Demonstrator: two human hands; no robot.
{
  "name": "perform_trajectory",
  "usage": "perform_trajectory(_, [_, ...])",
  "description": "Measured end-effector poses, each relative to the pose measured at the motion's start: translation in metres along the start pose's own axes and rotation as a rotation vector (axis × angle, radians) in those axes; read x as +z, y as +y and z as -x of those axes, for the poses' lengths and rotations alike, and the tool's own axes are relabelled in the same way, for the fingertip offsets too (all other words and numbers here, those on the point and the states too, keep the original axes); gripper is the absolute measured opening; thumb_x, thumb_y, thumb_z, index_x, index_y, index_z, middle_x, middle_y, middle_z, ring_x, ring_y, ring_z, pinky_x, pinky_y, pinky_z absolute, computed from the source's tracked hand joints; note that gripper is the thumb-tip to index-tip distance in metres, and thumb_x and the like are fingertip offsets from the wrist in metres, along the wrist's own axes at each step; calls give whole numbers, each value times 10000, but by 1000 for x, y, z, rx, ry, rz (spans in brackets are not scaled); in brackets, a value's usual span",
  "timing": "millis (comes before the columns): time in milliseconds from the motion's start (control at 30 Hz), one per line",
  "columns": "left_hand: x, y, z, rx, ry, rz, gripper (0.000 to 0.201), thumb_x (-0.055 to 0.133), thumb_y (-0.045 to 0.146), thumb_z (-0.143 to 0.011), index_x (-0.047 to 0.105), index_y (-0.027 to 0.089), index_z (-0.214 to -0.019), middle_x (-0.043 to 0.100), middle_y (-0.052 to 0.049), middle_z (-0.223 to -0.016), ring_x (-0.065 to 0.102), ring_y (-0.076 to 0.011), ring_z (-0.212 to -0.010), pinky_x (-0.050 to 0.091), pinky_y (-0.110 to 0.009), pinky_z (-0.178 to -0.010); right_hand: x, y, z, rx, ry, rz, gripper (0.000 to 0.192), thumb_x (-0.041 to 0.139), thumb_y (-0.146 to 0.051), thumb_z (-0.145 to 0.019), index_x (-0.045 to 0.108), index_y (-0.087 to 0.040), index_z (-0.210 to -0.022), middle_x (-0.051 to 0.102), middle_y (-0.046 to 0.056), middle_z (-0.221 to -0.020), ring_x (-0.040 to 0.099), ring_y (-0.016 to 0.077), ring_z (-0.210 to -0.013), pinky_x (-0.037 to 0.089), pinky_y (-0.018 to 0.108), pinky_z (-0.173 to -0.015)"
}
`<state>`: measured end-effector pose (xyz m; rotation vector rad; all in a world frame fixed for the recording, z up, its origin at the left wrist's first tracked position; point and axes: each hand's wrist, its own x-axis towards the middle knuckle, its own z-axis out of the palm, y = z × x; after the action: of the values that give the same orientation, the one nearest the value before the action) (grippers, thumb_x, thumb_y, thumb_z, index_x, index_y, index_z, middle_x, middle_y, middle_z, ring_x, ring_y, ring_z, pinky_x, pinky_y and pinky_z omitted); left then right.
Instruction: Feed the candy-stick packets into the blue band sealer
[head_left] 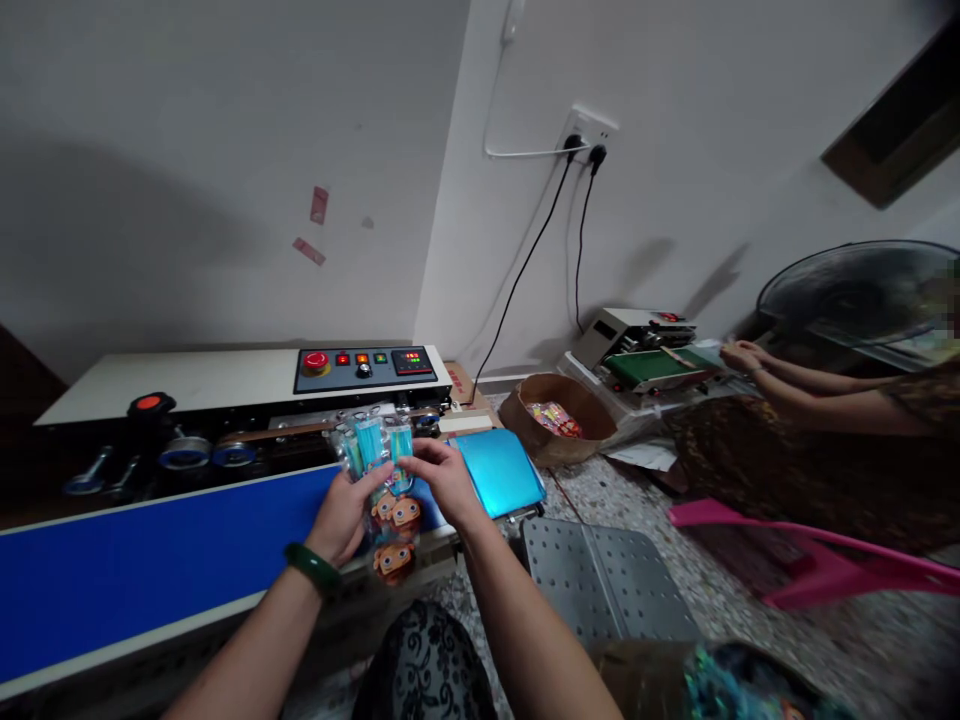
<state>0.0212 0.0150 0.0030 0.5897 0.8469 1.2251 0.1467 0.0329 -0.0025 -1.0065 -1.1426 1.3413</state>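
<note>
Both hands, left hand (343,517) and right hand (444,478), partly hide a clear toy packet (384,470).

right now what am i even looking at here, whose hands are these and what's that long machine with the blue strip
This single picture comes from a camera worn on a person's head, looking forward and down, so the two bare arms reaching in from the bottom are that person's own. The left hand, with a green bangle on its wrist, and the right hand together hold a clear plastic packet with teal items and cartoon monkey faces. Under the packet runs the long white machine with a blue belt; its dark control panel with a red button and small lights sits on top. To the right, a brown round basket stands on the speckled floor, and another person's hands are at a smaller machine with a green belt.
</note>
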Motion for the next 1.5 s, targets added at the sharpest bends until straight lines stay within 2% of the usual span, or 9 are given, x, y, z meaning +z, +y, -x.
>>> perform_trajectory(133, [2, 2, 2, -41, 15, -17, 416, 725, 233, -575, 626, 114, -960, 697, -104, -843, 649, -252, -758, 509, -384, -714, -18, 3, -4, -44, 285, -102, 245, 653, -322, -613, 578, -174, -792, 620, -10, -708, 557, 113, -613, 436, 212, -566])
perform_trajectory(233, [-1, 5, 3, -66, 24, -42, 356, 713, 243, -589, 629, 97, -902, 694, -118, -831, 652, -262, -741, 524, -379, -659, -50, 4, -7, 54, 446, -94, 287, 654, -305, -564, 535, -171, -789, 577, -25, -620, 522, 101, -516, 387, 187, -459])
perform_trajectory(433, [-3, 11, 4, -78, 55, -76, 343, 720, 219, -564, 636, 102, -876, 690, -126, -851, 654, -236, -685, 528, -320, -585, -84, 8, -18, 340, 340, 87, 150, 628, -202, -494, 513, -161, -583, 456, -57, -425, 382, 70, -348, 285, 190, -351])
perform_trajectory(600, [-1, 10, 2, -68, 47, -64, 359, 731, 211, -539, 639, 102, -868, 693, -108, -777, 649, -234, -670, 522, -341, -618, -74, 15, -44, 350, 285, 112, 141, 655, -168, -500, 519, -141, -528, 447, -44, -400, 369, 68, -336, 302, 203, -362])
perform_trajectory(733, [-2, 6, -3, -17, 57, -57, 370, 744, 207, -527, 632, 117, -868, 691, -85, -788, 644, -213, -660, 514, -347, -655, -57, 12, -43, 259, 330, 126, 177, 659, -265, -584, 558, -137, -655, 536, -14, -527, 472, 86, -453, 368, 197, -434])
perform_trajectory(933, [-1, -5, -6, -53, 16, -57, 383, 742, 245, -548, 624, 117, -889, 684, -92, -786, 641, -216, -678, 508, -348, -660, -11, -2, 4, -10, -96, 237, 572, 741, -222, -505, 529, -212, -1036, 591, 21, -972, 547, 171, -887, 455, 260, -724])
perform_trajectory(1033, [0, -7, -4, -109, -51, -20, 389, 720, 308, -586, 621, 134, -919, 683, -103, -794, 641, -239, -708, 510, -363, -652, 0, -5, 11, -30, -56, 281, 543, 745, -189, -486, 536, -209, -986, 597, -6, -904, 552, 165, -834, 455, 254, -719])
perform_trajectory(1267, [1, -8, -1, -96, -124, -143, 420, 703, 269, -620, 588, 125, -998, 682, -98, -861, 638, -244, -767, 501, -365, -718, -13, -7, 9, -36, 8, -56, 422, 717, -241, -572, 537, -208, -952, 622, -9, -882, 587, 155, -784, 469, 256, -733])
perform_trajectory(1500, [0, -13, -6, -62, -20, -246, 392, 736, 251, -567, 598, 138, -916, 680, -64, -780, 631, -200, -646, 515, -312, -597, -21, -11, 11, -51, 126, -100, 244, 680, -317, -637, 626, -167, -821, 659, 27, -802, 611, 170, -748, 482, 277, -704])
